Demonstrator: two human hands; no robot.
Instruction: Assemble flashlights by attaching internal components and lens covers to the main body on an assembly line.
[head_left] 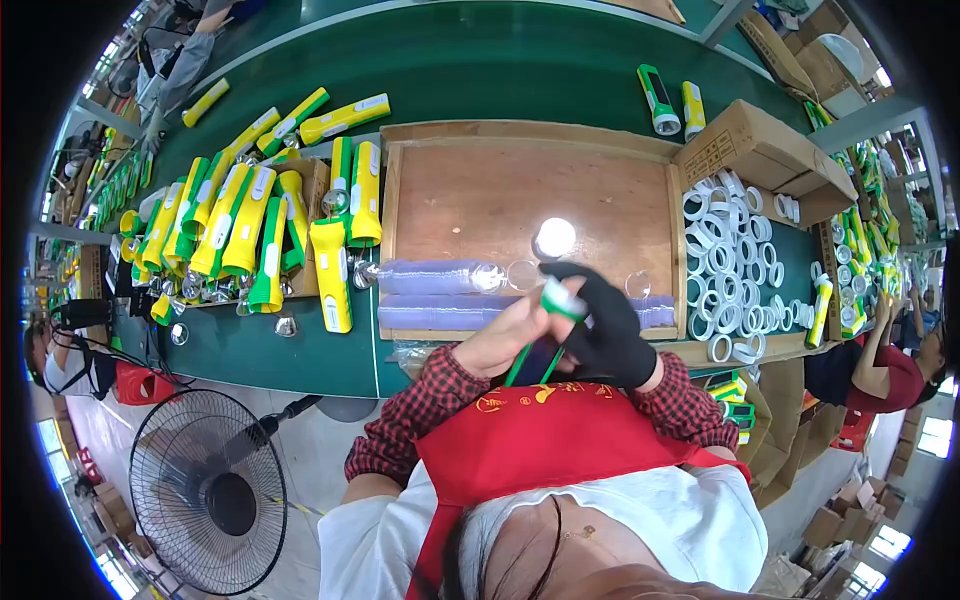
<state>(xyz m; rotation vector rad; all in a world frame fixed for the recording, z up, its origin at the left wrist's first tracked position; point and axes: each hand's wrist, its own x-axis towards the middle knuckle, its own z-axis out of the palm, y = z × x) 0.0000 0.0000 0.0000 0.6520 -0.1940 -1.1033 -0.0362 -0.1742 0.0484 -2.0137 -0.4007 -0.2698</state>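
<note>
Gripping a green-and-white flashlight point(564, 301) at frame center, left hand point(507, 335) and gloved right hand point(608, 335) seemingly tackle head-end assembly. Next likely calls for even turning.

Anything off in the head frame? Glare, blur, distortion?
Head view: heavy fisheye bend, far edge of the green table bowed, corners black; head view: windows at the right rim blown out; head view: green-and-white flashlight between left hand and black-gloved right hand looks soft, possibly motion blur.
</note>
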